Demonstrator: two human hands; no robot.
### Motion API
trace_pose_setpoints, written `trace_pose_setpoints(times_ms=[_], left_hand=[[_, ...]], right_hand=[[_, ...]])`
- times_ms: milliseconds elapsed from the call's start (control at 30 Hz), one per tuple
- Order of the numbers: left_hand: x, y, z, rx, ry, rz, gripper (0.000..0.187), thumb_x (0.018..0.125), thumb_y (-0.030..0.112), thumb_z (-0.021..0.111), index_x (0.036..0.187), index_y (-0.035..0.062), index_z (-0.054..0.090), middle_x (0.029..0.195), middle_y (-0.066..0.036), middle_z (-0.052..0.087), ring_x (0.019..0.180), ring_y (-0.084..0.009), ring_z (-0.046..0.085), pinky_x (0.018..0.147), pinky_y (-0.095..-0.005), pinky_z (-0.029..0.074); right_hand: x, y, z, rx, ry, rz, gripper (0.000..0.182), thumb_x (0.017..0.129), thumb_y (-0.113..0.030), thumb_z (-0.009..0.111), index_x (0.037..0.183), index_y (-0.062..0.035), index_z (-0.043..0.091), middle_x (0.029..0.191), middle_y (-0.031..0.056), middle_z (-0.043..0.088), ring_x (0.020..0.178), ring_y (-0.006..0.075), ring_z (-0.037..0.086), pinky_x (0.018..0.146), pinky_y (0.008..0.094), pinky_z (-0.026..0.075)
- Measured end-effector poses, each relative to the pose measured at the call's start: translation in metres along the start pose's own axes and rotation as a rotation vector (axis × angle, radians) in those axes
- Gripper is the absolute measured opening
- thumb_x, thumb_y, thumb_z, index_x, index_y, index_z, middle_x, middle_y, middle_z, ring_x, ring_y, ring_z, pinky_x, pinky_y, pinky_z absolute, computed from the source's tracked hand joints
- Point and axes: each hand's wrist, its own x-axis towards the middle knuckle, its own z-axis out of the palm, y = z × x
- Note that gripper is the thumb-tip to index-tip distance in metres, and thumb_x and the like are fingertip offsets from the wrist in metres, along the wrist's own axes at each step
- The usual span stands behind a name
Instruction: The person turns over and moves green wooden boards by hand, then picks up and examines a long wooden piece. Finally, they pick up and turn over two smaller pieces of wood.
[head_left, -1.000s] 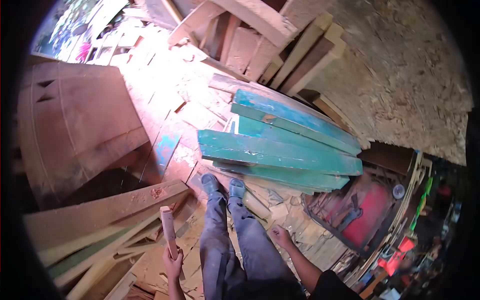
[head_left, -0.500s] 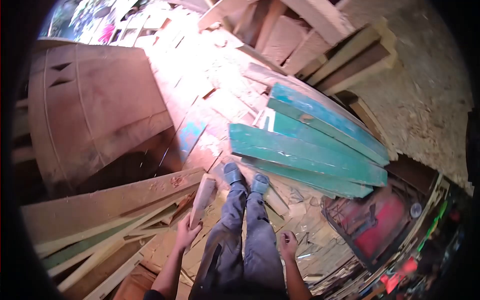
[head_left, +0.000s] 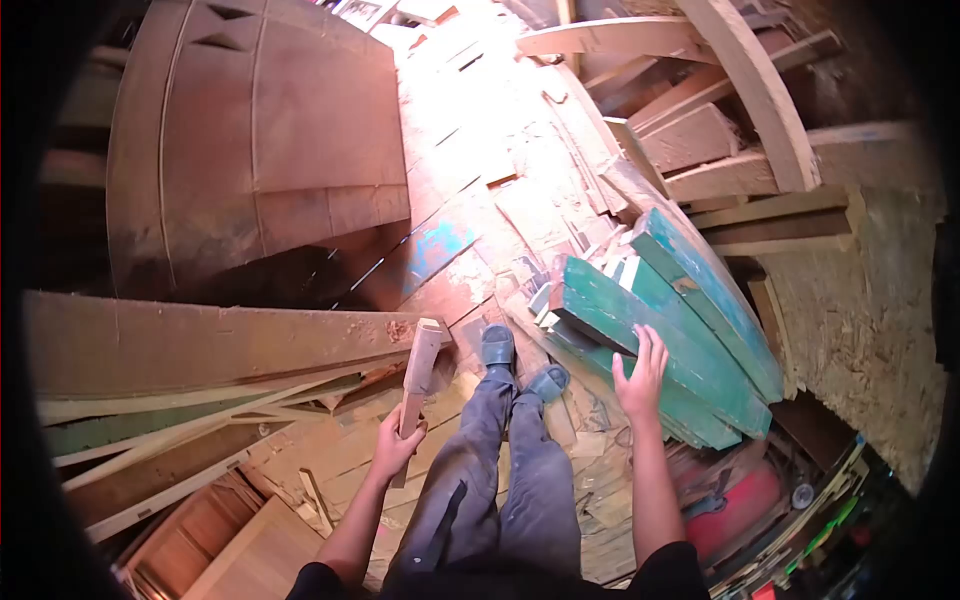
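My left hand (head_left: 398, 446) is closed around the lower end of a short wooden block (head_left: 421, 365), which points up and away from me. The block's pale top end overlaps the edge of a long brown board in this view. On the other side, my right hand (head_left: 642, 378) is raised with fingers apart and nothing held. It overlaps the front green-painted plank (head_left: 700, 365) of a leaning stack. Behind that plank lies another with blue and green paint (head_left: 705, 290).
Long brown boards (head_left: 220, 350) lie along the left, below a large brown panel (head_left: 300, 110). Curved timbers (head_left: 760, 90) stand at the upper right. Worn floorboards (head_left: 430, 180) run ahead of my sandals (head_left: 497, 346). A red object (head_left: 735, 515) sits at the lower right.
My right hand has risen from beside my leg to the green planks, its fingers now spread. My left hand keeps the wooden block. The camera view has shifted, and my feet stand farther apart.
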Motion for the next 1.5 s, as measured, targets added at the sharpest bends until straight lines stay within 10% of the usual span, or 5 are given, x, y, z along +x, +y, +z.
trace_pose_setpoints(times_ms=[267,867,1500], left_hand=[[-0.019,-0.033,-0.021,-0.175,0.124,-0.088,0.018,0.092,0.013,0.066,0.104,0.0052,0.055,0.07,0.003,0.051,0.053,-0.0058,0.049,0.047,-0.022,0.041],[0.011,-0.005,-0.04,-0.24,0.216,-0.047,0.017,0.091,0.009,0.065,0.103,0.0031,0.055,0.071,0.002,0.05,0.053,-0.0058,0.049,0.046,-0.0226,0.04],[0.262,0.233,-0.04,-0.33,0.177,0.025,0.019,0.091,0.007,0.065,0.105,0.0013,0.053,0.075,-0.001,0.053,0.054,-0.008,0.052,0.047,-0.0226,0.042]], right_hand=[[0.003,0.008,0.043,-0.184,-0.094,0.029,0.069,0.094,-0.033,0.061,0.147,-0.0007,0.031,0.148,0.0266,0.027,0.133,0.0494,0.029,0.113,0.0562,0.025],[0.015,0.009,0.046,-0.235,-0.142,0.06,0.06,0.095,-0.025,0.06,0.14,0.0054,0.036,0.142,0.0293,0.031,0.132,0.0471,0.033,0.112,0.0546,0.027],[0.053,-0.017,0.024,-0.15,-0.37,0.32,0.063,0.091,-0.024,0.063,0.137,0.0091,0.036,0.147,0.0281,0.025,0.138,0.0472,0.026,0.113,0.052,0.026]])
